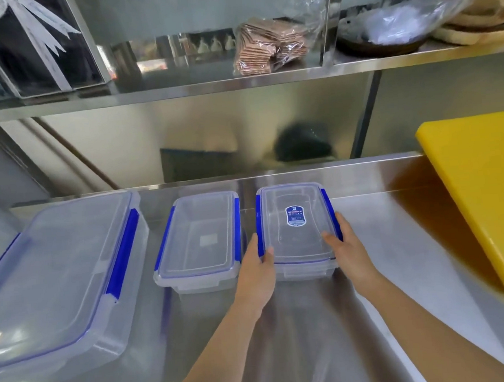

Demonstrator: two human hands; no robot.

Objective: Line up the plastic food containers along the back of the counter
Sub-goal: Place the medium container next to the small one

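L hand (258, 267), R hand (344, 244) clamped (thumbs up), arms extended

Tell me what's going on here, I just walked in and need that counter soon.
A person is arranging clear plastic containers with blue clips on a steel counter. Both hands hold the labelled container: the left hand on its left side, the right hand on its right. It sits near the back edge, beside a smaller container. A large container lies further left, angled and reaching nearer the front. A yellow cutting board lies at the right.
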